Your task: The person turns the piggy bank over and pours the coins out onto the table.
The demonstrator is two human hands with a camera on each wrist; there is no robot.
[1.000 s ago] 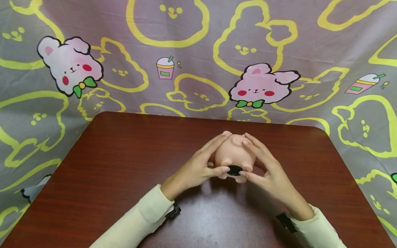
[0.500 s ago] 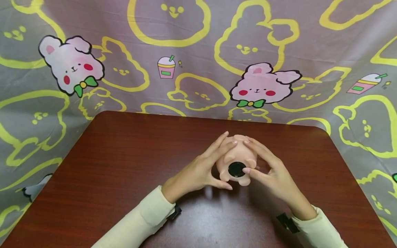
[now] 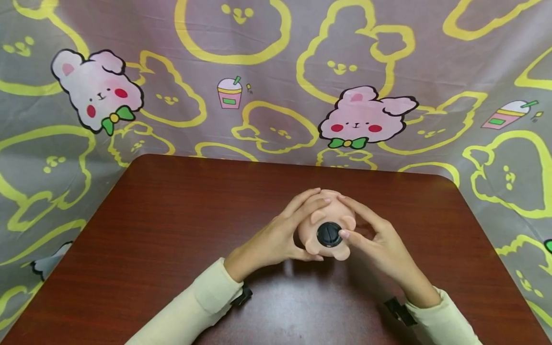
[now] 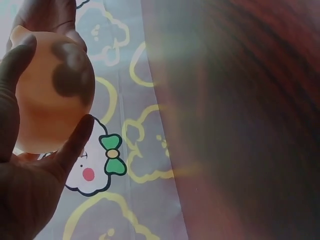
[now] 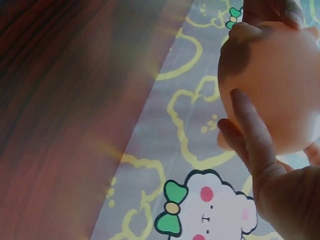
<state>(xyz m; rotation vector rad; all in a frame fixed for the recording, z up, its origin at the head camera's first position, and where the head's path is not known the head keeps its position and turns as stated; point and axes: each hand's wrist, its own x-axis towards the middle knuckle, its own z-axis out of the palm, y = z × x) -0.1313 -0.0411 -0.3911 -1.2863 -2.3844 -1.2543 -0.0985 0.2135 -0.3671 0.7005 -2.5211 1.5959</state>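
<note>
A round pink piggy bank [image 3: 338, 210] is held up over the table between both hands, its underside facing the head camera. Short stubby feet surround a black round plug [image 3: 329, 234] with a ridge across its middle. My left hand [image 3: 276, 237] grips the left side, fingers over the top and thumb low beside a foot. On the other side my right hand [image 3: 384, 244] holds the body, its thumb tip at the plug's right edge. Both wrist views show the smooth body, the piggy bank [image 4: 50, 110] lying between curved fingers; the plug is hidden there.
The dark reddish-brown table [image 3: 181, 211] has rounded far corners. A grey curtain [image 3: 267, 28] printed with yellow outlines and white rabbits hangs behind it and along both sides. Black straps [image 3: 398, 310] show at the cream sleeves [image 3: 185, 306].
The piggy bank has tilted so its underside and plug turn toward the head camera. The left thumb has left the plug and dropped lower; the right thumb stays at its edge.
</note>
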